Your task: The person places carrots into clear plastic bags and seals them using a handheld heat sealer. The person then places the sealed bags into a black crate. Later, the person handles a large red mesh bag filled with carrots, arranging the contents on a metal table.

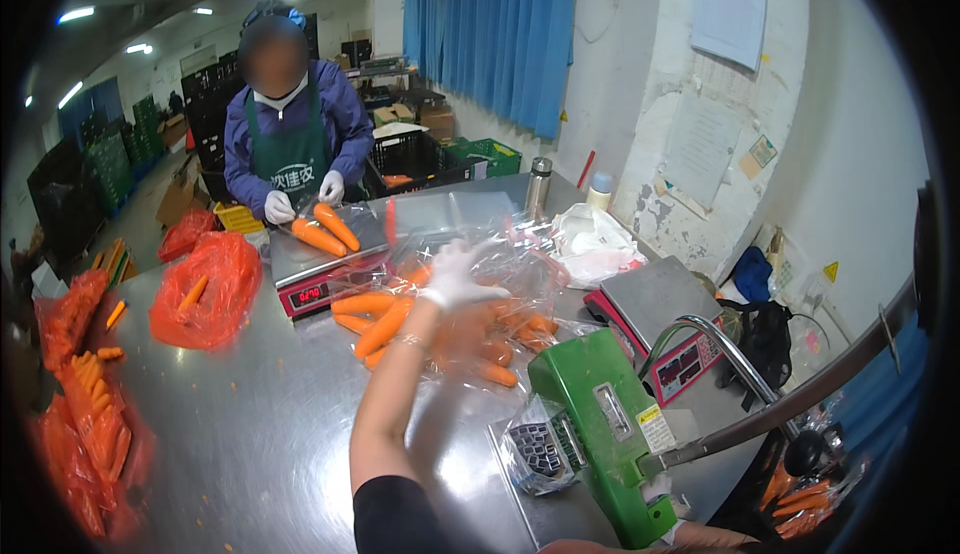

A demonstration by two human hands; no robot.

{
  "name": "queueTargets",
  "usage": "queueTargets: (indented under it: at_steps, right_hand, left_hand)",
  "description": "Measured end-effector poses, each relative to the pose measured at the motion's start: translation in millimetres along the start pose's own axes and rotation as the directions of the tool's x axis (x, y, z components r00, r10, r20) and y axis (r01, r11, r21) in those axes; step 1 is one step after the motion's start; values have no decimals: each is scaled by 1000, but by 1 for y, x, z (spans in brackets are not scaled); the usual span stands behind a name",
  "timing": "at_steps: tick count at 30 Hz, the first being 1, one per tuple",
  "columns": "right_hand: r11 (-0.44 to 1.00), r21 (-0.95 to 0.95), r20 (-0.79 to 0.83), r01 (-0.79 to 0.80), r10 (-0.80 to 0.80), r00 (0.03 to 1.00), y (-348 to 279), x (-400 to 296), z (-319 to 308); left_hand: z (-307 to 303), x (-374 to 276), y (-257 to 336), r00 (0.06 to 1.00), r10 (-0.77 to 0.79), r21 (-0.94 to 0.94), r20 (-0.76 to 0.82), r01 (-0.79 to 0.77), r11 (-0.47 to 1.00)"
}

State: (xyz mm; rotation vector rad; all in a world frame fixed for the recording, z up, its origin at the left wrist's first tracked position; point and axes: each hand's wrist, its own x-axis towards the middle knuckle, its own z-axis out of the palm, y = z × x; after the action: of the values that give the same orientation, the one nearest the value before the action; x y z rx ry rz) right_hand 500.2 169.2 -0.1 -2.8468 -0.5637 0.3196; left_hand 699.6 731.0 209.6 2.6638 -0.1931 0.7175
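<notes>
My left hand [454, 276], in a white glove, reaches over a pile of carrots in clear plastic bags [480, 329] on the steel table. Its fingers and thumb are spread, with nothing gripped between them; whether it touches the film cannot be told. Low at the right, my gloved right hand [678, 530] is mostly hidden behind a green bench-top machine [592, 411] with a lever arm [739, 434]. What the right fingers do is out of sight. A bag of small dark pieces [536, 449] hangs at the machine's left side.
Across the table [247, 434], a co-worker's gloved hands [304, 200] are at two carrots [326, 230] on a scale [322, 261]. Red bags [206, 306] lie left. A second scale [660, 314], steel flask [538, 182] and white bag [592, 242] stand right. Bagged carrots [806, 505] sit lower right.
</notes>
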Motion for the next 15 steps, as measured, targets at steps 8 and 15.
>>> queueTargets:
  at_steps: [8,15]
  right_hand:
    - [999,-12,59,-48,49,997,20,-47,-3]
    - [997,-68,81,-19,25,996,15,-44,-4]
  left_hand:
    - [99,-6,63,817,-30,228,576,-126,965]
    - [173,-49,66,819,210,214,535,-372,903]
